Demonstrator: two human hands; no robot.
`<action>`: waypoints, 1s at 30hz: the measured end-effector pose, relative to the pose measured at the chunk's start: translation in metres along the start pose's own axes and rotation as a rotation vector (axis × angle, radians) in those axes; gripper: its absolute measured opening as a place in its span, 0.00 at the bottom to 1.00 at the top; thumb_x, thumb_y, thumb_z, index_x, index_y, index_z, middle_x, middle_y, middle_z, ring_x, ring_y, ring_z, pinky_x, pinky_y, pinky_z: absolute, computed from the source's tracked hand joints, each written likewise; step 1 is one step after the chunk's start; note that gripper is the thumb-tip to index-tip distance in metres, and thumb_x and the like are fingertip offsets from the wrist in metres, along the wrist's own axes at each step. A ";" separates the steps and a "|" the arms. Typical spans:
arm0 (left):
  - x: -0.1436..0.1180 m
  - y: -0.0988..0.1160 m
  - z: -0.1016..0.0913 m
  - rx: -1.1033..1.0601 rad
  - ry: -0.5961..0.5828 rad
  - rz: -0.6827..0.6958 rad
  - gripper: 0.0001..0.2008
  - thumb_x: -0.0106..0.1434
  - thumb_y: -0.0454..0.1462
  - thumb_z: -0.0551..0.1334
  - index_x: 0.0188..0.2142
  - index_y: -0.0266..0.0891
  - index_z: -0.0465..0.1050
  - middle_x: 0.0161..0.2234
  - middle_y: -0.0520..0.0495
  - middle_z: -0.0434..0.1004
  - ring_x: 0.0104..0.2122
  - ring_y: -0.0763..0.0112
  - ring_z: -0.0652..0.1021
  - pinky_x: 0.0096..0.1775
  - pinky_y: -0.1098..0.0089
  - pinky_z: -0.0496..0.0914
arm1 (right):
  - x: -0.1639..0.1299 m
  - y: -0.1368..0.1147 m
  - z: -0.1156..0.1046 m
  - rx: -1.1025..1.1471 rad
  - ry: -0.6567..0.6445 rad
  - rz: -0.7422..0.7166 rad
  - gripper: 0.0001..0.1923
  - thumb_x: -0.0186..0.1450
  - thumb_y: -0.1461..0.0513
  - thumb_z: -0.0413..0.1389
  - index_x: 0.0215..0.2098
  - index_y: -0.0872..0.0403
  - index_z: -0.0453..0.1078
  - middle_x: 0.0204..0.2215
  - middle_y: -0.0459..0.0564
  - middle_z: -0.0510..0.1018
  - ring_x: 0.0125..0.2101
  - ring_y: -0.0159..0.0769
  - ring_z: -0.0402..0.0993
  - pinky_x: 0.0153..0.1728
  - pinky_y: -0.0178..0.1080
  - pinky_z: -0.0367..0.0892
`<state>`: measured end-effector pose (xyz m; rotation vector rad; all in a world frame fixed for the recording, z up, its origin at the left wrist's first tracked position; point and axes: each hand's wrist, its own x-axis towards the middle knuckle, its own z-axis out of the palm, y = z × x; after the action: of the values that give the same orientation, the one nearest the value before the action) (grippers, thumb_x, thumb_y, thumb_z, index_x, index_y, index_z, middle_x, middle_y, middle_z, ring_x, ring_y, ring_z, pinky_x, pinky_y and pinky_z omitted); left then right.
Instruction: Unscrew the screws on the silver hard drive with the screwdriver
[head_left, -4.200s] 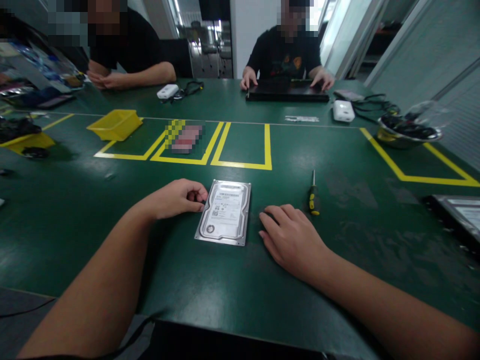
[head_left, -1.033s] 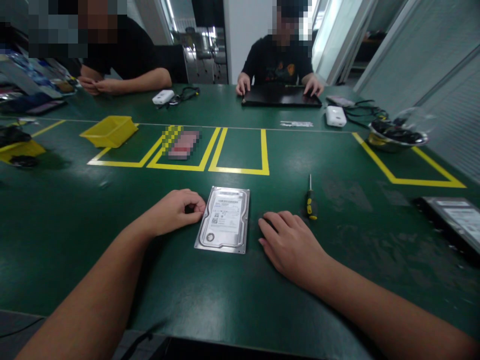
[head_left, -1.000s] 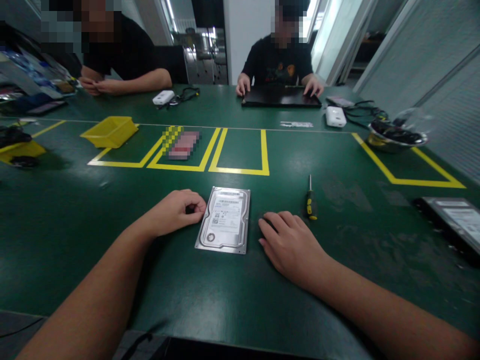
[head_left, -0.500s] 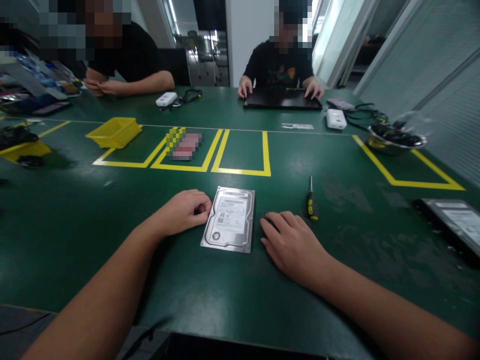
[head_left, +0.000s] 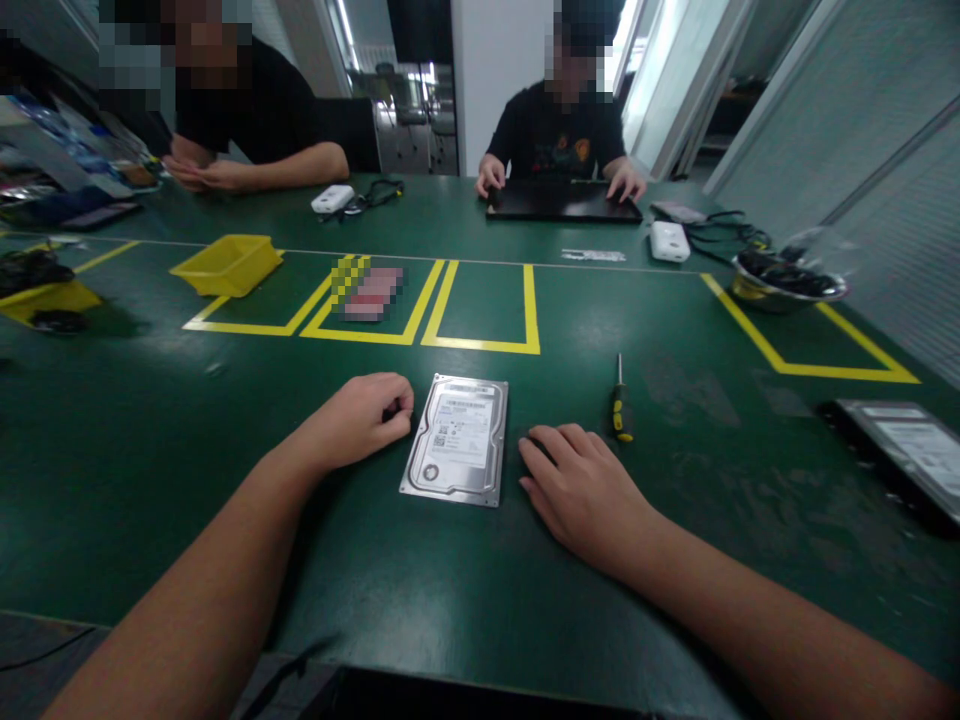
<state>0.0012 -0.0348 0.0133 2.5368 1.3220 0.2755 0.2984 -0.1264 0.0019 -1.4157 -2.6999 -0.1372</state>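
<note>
A silver hard drive (head_left: 459, 440) lies flat on the green table between my two hands, its white printed label facing up. Just off its left edge rests my left hand (head_left: 369, 418), fingers curled in toward the thumb and nothing visible in them. To the right of the drive, my right hand (head_left: 581, 490) lies palm down on the table, fingers loosely bent and a little apart, holding nothing. Beyond it a black and yellow screwdriver (head_left: 620, 412) points its shaft away from me.
Another hard drive (head_left: 904, 450) sits at the right. Yellow tape rectangles (head_left: 480, 346) mark the table. A yellow bin (head_left: 229, 268) stands left, a metal bowl of cables (head_left: 789, 285) right. Two people sit opposite, one with both hands on a flat black panel (head_left: 564, 203).
My left hand has drawn back slightly to the left, from the drive's edge to a small gap beside it. My right hand and the drive look the same.
</note>
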 end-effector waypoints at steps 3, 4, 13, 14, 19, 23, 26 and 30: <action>0.001 0.002 0.002 0.006 0.001 -0.008 0.03 0.59 0.35 0.58 0.30 0.38 0.68 0.29 0.51 0.71 0.28 0.69 0.71 0.32 0.70 0.62 | 0.001 0.000 -0.001 0.002 -0.007 -0.004 0.17 0.71 0.60 0.48 0.54 0.57 0.70 0.52 0.58 0.73 0.48 0.48 0.67 0.45 0.48 0.63; 0.001 0.002 0.002 0.011 0.005 -0.006 0.03 0.59 0.35 0.58 0.30 0.38 0.68 0.28 0.51 0.71 0.28 0.69 0.71 0.32 0.70 0.61 | 0.001 0.000 -0.001 0.002 -0.007 -0.005 0.17 0.71 0.60 0.48 0.54 0.57 0.69 0.52 0.58 0.73 0.48 0.48 0.67 0.45 0.48 0.63; -0.001 0.003 0.002 -0.029 0.075 0.000 0.07 0.60 0.35 0.57 0.39 0.38 0.68 0.26 0.53 0.71 0.26 0.71 0.71 0.31 0.71 0.62 | 0.000 0.001 -0.001 -0.009 0.011 -0.009 0.17 0.71 0.59 0.49 0.54 0.57 0.69 0.51 0.58 0.74 0.48 0.47 0.67 0.44 0.47 0.62; 0.000 0.003 0.002 -0.021 0.071 0.013 0.08 0.61 0.35 0.57 0.40 0.38 0.69 0.27 0.53 0.72 0.27 0.71 0.72 0.32 0.71 0.63 | 0.000 0.001 -0.001 -0.013 0.013 -0.009 0.17 0.71 0.59 0.49 0.54 0.57 0.69 0.52 0.58 0.74 0.48 0.47 0.67 0.44 0.46 0.62; 0.002 0.001 0.002 0.032 0.050 0.060 0.10 0.64 0.37 0.54 0.36 0.38 0.74 0.32 0.48 0.76 0.33 0.68 0.75 0.37 0.68 0.65 | 0.000 0.000 -0.001 -0.045 0.031 0.009 0.15 0.71 0.58 0.50 0.52 0.55 0.71 0.50 0.55 0.75 0.46 0.45 0.68 0.42 0.45 0.62; 0.001 0.001 0.001 0.049 0.100 0.024 0.11 0.67 0.38 0.54 0.38 0.38 0.75 0.36 0.45 0.77 0.36 0.65 0.76 0.40 0.66 0.67 | 0.000 0.007 -0.007 -0.098 0.067 0.101 0.13 0.71 0.57 0.49 0.46 0.53 0.73 0.45 0.55 0.76 0.42 0.45 0.69 0.39 0.45 0.61; 0.001 0.003 0.001 -0.013 0.189 -0.006 0.12 0.69 0.39 0.53 0.41 0.37 0.73 0.40 0.44 0.77 0.40 0.63 0.76 0.43 0.65 0.68 | 0.001 0.017 -0.018 -0.157 0.102 0.220 0.14 0.72 0.57 0.47 0.43 0.55 0.72 0.42 0.58 0.75 0.40 0.47 0.68 0.37 0.46 0.59; 0.006 0.009 -0.002 -0.129 0.282 -0.121 0.11 0.70 0.40 0.54 0.42 0.37 0.72 0.39 0.44 0.77 0.38 0.64 0.75 0.40 0.65 0.68 | 0.001 0.034 -0.030 -0.329 0.045 0.403 0.16 0.72 0.55 0.45 0.38 0.54 0.70 0.39 0.58 0.74 0.39 0.49 0.70 0.33 0.44 0.57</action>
<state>0.0108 -0.0343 0.0179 2.3645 1.4965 0.6902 0.3271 -0.1097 0.0332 -1.9836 -2.3723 -0.5936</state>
